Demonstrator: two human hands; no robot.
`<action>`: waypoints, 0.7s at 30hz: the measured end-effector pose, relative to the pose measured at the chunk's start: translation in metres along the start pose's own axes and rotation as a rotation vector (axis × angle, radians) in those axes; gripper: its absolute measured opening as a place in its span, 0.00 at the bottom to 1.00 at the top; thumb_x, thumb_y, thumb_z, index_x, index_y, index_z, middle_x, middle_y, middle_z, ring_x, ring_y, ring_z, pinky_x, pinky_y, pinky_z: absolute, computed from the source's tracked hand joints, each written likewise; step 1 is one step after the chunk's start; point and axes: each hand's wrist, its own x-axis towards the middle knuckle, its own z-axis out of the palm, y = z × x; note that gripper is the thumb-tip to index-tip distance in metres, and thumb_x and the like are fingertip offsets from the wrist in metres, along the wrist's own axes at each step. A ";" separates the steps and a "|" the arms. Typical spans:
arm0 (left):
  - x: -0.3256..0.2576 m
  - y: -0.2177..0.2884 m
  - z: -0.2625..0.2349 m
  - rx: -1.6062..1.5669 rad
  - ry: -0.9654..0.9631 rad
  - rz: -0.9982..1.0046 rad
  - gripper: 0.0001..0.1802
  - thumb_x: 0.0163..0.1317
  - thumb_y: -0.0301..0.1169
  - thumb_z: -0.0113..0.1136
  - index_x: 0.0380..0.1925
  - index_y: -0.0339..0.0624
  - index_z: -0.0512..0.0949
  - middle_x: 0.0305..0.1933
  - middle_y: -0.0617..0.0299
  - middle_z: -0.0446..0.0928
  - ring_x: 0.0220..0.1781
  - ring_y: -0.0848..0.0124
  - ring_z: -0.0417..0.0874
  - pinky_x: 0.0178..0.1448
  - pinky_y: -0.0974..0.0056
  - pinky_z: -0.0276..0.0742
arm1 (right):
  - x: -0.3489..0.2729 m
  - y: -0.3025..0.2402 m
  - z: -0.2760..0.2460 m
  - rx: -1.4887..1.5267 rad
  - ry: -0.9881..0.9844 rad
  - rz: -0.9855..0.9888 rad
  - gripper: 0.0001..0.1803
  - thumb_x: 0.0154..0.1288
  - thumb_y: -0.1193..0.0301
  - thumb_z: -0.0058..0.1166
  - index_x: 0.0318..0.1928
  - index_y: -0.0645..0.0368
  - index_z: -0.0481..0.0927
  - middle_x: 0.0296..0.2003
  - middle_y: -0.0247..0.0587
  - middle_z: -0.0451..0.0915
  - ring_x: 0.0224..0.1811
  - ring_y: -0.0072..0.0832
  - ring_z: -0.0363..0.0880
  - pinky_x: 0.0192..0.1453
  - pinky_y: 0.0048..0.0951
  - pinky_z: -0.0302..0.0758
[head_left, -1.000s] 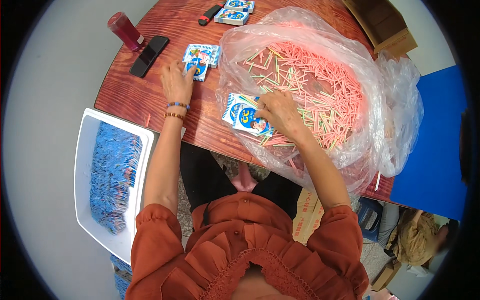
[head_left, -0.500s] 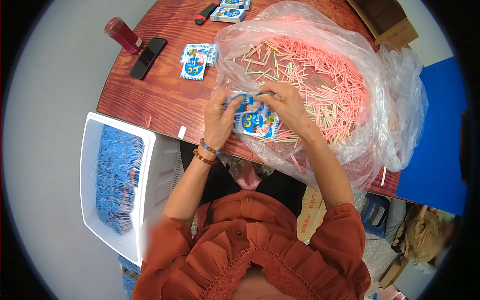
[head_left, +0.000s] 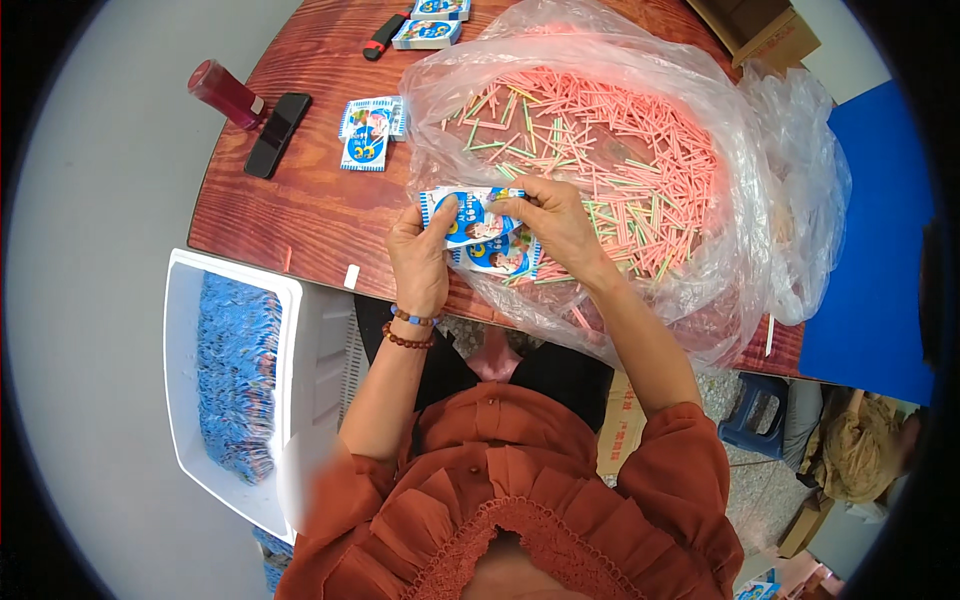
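Note:
A small blue-and-white printed packet (head_left: 470,228) is stretched between my two hands above the table's near edge. My left hand (head_left: 418,258) pinches its left end with the thumb on top, and my right hand (head_left: 562,228) grips its upper right corner. Just below it shows a second packet (head_left: 500,256) of the same print, partly covered; whether it is held or lying on the bag I cannot tell. Right beyond my hands spreads a clear plastic bag (head_left: 745,185), its mouth open around many thin pink and green sticks (head_left: 650,125).
On the wooden table (head_left: 300,215) at left lie a black phone (head_left: 278,135), a red cylindrical container (head_left: 226,93) and several packets (head_left: 366,140). A black-and-red cutter (head_left: 386,37) is near stacked packets (head_left: 427,34). A white bin (head_left: 290,400) of blue packets stands at lower left.
The packet, blurred and bunched between my fingers before, is now spread flat and facing up. My left hand has shifted slightly left and down.

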 end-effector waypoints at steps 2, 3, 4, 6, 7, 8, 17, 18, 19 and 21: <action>0.001 -0.004 -0.003 -0.014 -0.013 -0.014 0.08 0.65 0.29 0.61 0.39 0.35 0.81 0.35 0.64 0.82 0.33 0.82 0.79 0.37 0.75 0.75 | 0.002 0.007 -0.003 -0.003 -0.007 -0.017 0.09 0.67 0.69 0.56 0.39 0.61 0.84 0.22 0.26 0.78 0.21 0.11 0.72 0.22 0.17 0.70; 0.001 -0.006 -0.004 -0.029 -0.024 -0.028 0.09 0.65 0.30 0.60 0.39 0.35 0.81 0.36 0.64 0.82 0.33 0.82 0.79 0.37 0.75 0.74 | 0.002 0.010 -0.004 -0.006 -0.017 -0.033 0.11 0.67 0.68 0.55 0.42 0.60 0.85 0.20 0.25 0.77 0.18 0.10 0.68 0.20 0.17 0.65; 0.000 -0.007 -0.005 -0.028 -0.024 -0.030 0.09 0.65 0.30 0.60 0.39 0.35 0.81 0.36 0.64 0.82 0.33 0.82 0.79 0.37 0.75 0.74 | 0.001 0.011 -0.006 -0.005 -0.016 -0.031 0.11 0.67 0.68 0.55 0.42 0.60 0.85 0.20 0.25 0.77 0.18 0.10 0.68 0.20 0.17 0.65; -0.001 -0.007 -0.003 -0.079 -0.020 -0.033 0.10 0.66 0.32 0.59 0.39 0.35 0.81 0.36 0.64 0.82 0.34 0.81 0.80 0.38 0.75 0.76 | 0.000 0.010 -0.011 0.127 -0.073 0.056 0.12 0.70 0.65 0.53 0.42 0.60 0.84 0.22 0.26 0.77 0.21 0.11 0.71 0.23 0.16 0.66; -0.001 -0.007 -0.003 -0.079 -0.020 -0.032 0.10 0.66 0.32 0.59 0.39 0.35 0.81 0.36 0.64 0.82 0.34 0.81 0.80 0.38 0.75 0.76 | 0.000 0.009 -0.016 0.126 -0.073 0.056 0.12 0.70 0.65 0.53 0.42 0.60 0.84 0.22 0.26 0.77 0.21 0.11 0.71 0.23 0.16 0.66; -0.001 -0.007 -0.002 -0.108 0.010 -0.069 0.10 0.67 0.33 0.59 0.38 0.36 0.81 0.35 0.63 0.82 0.34 0.81 0.81 0.37 0.75 0.77 | 0.000 0.007 -0.022 0.161 -0.041 -0.044 0.10 0.69 0.67 0.53 0.41 0.61 0.82 0.30 0.31 0.79 0.30 0.16 0.75 0.34 0.21 0.71; -0.005 -0.003 0.004 -0.092 -0.023 -0.149 0.14 0.70 0.38 0.54 0.35 0.39 0.80 0.33 0.63 0.82 0.31 0.78 0.82 0.32 0.73 0.79 | -0.005 -0.001 -0.016 -0.456 -0.110 -0.611 0.12 0.55 0.71 0.64 0.40 0.59 0.81 0.57 0.43 0.72 0.63 0.34 0.65 0.66 0.38 0.62; -0.004 -0.005 0.003 -0.063 -0.009 -0.148 0.15 0.70 0.39 0.53 0.34 0.39 0.80 0.32 0.64 0.82 0.30 0.79 0.81 0.31 0.74 0.77 | -0.002 0.002 -0.015 -0.555 -0.168 -0.675 0.11 0.54 0.71 0.64 0.38 0.60 0.82 0.58 0.43 0.72 0.64 0.34 0.64 0.66 0.38 0.61; -0.004 -0.007 0.000 -0.062 -0.012 -0.148 0.15 0.70 0.39 0.53 0.34 0.39 0.80 0.32 0.64 0.82 0.30 0.79 0.81 0.31 0.74 0.77 | 0.000 0.004 -0.015 -0.476 -0.201 -0.664 0.09 0.55 0.70 0.64 0.36 0.60 0.83 0.56 0.41 0.76 0.59 0.30 0.70 0.60 0.34 0.67; -0.005 -0.008 -0.009 -0.014 -0.059 -0.112 0.15 0.71 0.39 0.53 0.32 0.39 0.80 0.30 0.65 0.80 0.26 0.80 0.77 0.28 0.74 0.72 | 0.008 0.001 -0.030 -0.231 -0.340 -0.402 0.08 0.57 0.71 0.62 0.37 0.59 0.84 0.53 0.39 0.78 0.54 0.27 0.73 0.55 0.31 0.70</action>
